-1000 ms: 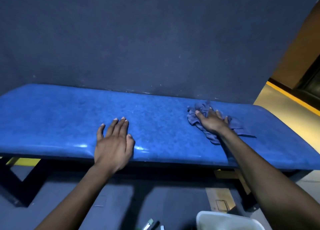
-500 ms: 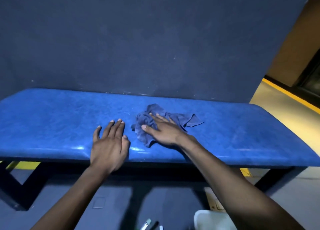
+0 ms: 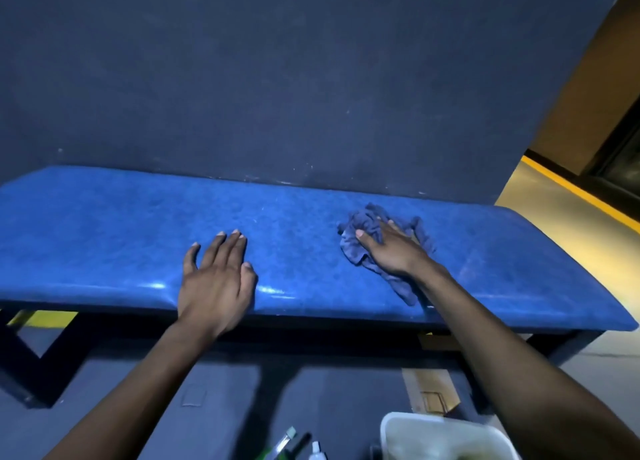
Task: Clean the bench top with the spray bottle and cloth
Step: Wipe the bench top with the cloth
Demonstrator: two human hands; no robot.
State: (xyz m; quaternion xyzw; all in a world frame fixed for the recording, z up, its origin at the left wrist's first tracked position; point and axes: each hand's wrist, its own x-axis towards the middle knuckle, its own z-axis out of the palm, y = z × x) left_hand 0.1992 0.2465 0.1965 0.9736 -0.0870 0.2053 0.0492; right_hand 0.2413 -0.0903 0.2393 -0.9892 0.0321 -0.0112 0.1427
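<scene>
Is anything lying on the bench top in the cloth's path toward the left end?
Only the left hand, resting flat on the bench top, lies left of the cloth under the right hand. Nothing else visible.

A crumpled dark-blue cloth [image 3: 367, 241] lies bunched on the right half of the padded glossy blue bench top [image 3: 104, 238]. One tail trails toward the front edge.
</scene>
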